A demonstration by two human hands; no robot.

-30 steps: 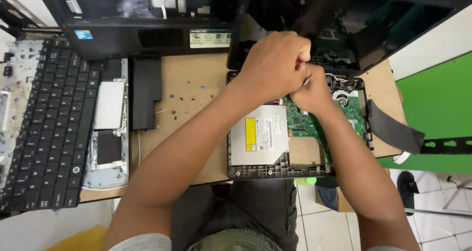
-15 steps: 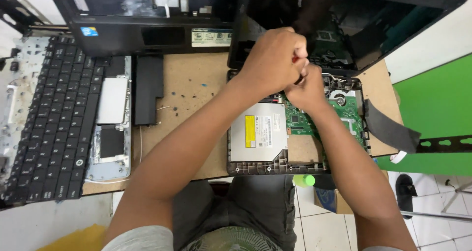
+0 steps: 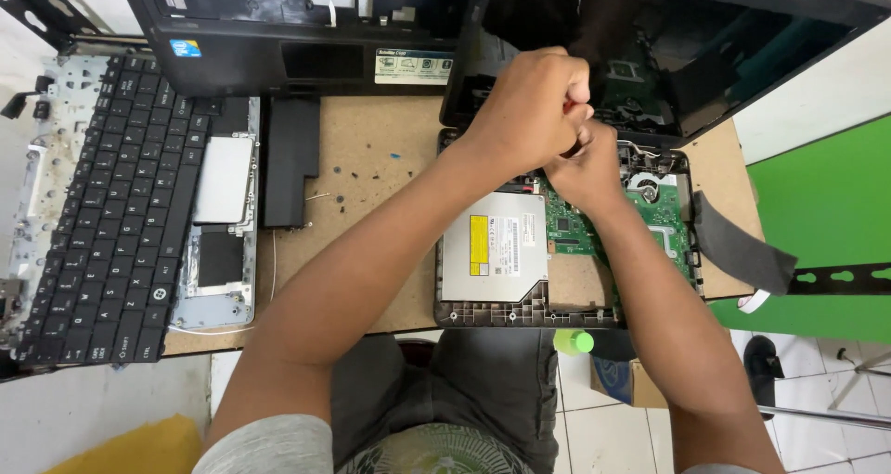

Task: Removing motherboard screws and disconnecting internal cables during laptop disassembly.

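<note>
opened laptop base point(image 3: 566, 251) lying on the brown worktop point(image 3: 371, 158) before the person, its black frame holding a silver optical drive point(image 3: 494, 259) at the near left and a green circuit board point(image 3: 661, 216) to the right. the left hand point(image 3: 529, 112) is closed in a fist over the far edge of the base, apparently around a small red-tipped tool that barely shows; the right hand point(image 3: 585, 172) is curled just beneath it, touching it, fingers closed on something that cannot be made out. judged from its look, the base is stiff and moderately light, the board and its thin cables fragile; it is best taken by the plastic frame edges, not the board. the work point under both hands is hidden. beyond lie a dark lid panel point(image 3: 724, 47), a black strip point(image 3: 742, 251) at the right edge, loose screws point(image 3: 357, 172), a black battery point(image 3: 290, 163), a detached keyboard point(image 3: 111, 242) and a second dark chassis point(image 3: 306, 28), cut off at the top
</note>
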